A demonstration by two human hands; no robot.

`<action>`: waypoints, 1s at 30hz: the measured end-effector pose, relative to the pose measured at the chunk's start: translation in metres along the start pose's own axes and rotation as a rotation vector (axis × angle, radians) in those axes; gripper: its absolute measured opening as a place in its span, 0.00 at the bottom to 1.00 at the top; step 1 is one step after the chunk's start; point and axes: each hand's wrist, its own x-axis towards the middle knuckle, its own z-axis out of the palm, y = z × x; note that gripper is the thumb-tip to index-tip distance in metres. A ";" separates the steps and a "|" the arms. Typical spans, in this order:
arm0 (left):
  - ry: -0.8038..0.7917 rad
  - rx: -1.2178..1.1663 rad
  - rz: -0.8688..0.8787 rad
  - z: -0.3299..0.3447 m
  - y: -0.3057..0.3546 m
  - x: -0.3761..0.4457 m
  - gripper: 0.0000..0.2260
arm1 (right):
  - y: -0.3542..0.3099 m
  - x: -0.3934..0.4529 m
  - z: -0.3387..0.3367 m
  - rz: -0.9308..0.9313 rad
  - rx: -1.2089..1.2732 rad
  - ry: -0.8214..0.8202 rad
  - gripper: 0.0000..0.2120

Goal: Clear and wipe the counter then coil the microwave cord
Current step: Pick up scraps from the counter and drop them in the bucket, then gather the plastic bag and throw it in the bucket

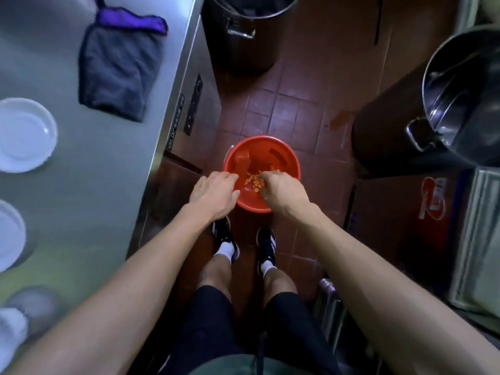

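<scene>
A red bucket (281, 161) stands on the tiled floor in front of my feet. Both hands hover over its near rim. My left hand (213, 190) is cupped loosely, fingers pointing right. My right hand (282, 188) has its fingers bent downward over the opening. Several small orange bits (254, 181) lie or fall between the two hands inside the bucket. The steel counter (89, 163) runs along the left, with a grey and purple cloth (119, 69) lying on it. No microwave or cord is in view.
Two white plates (24, 133) (9, 234) sit on the counter's left side, with a blurred white object (16, 328) below them. Large steel pots stand at the top (243, 25) and the right (465, 93). A cardboard box (405, 212) sits to the right.
</scene>
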 end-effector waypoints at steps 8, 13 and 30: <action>0.215 0.006 -0.155 -0.066 0.019 -0.087 0.21 | -0.029 -0.050 -0.089 -0.255 -0.090 0.186 0.17; 0.372 -0.072 -0.314 -0.094 -0.001 -0.157 0.21 | -0.080 -0.077 -0.129 -0.477 -0.105 0.257 0.19; 0.583 -0.137 -0.758 -0.033 -0.071 -0.410 0.18 | -0.312 -0.190 -0.057 -0.994 -0.240 0.116 0.21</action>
